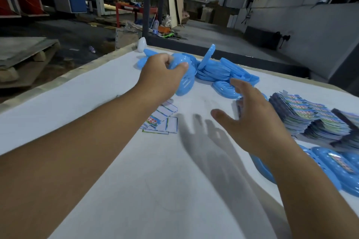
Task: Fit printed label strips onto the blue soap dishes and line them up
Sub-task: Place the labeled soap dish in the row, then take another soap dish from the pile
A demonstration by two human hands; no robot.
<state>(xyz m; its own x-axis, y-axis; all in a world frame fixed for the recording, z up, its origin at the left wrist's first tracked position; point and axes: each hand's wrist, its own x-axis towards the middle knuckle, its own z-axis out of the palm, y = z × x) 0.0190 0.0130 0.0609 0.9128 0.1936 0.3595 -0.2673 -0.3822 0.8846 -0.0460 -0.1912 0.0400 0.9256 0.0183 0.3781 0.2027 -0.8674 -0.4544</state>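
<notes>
Blue slotted soap dish (185,79), left hand (163,72) gripping

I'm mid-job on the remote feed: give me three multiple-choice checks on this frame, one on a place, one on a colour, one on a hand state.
1. Where does the big stack of printed label strips lie?
A. At the table's right side
B. On the floor
C. Under the left forearm

2. What colour is the dish that the left hand holds?
A. Red
B. Blue
C. White

3. How is the right hand?
A. Gripping a dish
B. Pinching a strip
C. Open, fingers spread, holding nothing

Answers:
1 A: the stack sits on the white table to the right of the right hand.
2 B: the dish is the same light blue as the pile of dishes behind it.
3 C: its fingers are spread above the table and nothing shows in them.
</notes>
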